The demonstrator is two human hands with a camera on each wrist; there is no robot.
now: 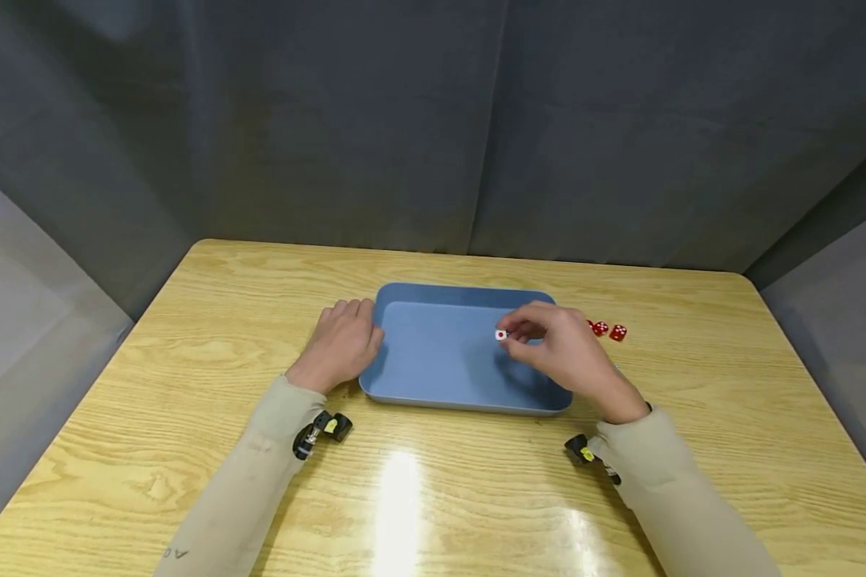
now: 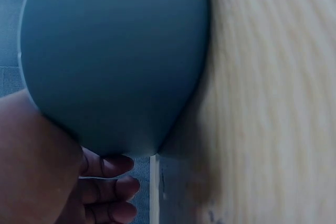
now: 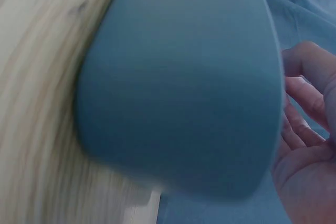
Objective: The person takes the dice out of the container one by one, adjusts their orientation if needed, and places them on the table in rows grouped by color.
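Note:
A shallow blue tray (image 1: 433, 316) lies in the middle of the wooden table (image 1: 188, 336). My left hand (image 1: 342, 340) rests against the tray's left rim with its fingers curled loosely over the edge. Over the tray's right half, my right hand (image 1: 548, 340) pinches a small white die with a red pip (image 1: 501, 335) at its fingertips. Two red dice (image 1: 609, 329) lie on the table just right of the tray, behind my right hand. In the wrist views the tray (image 2: 115, 56) (image 3: 184, 82) fills most of the picture, and the fingers (image 2: 107, 184) (image 3: 307, 119) show at the edges.
Grey cloth (image 1: 433, 120) hangs close behind and to both sides of the table. Small black devices (image 1: 321, 431) (image 1: 584, 449) are strapped at both wrists. Glare from a lamp lies on the near part of the tabletop.

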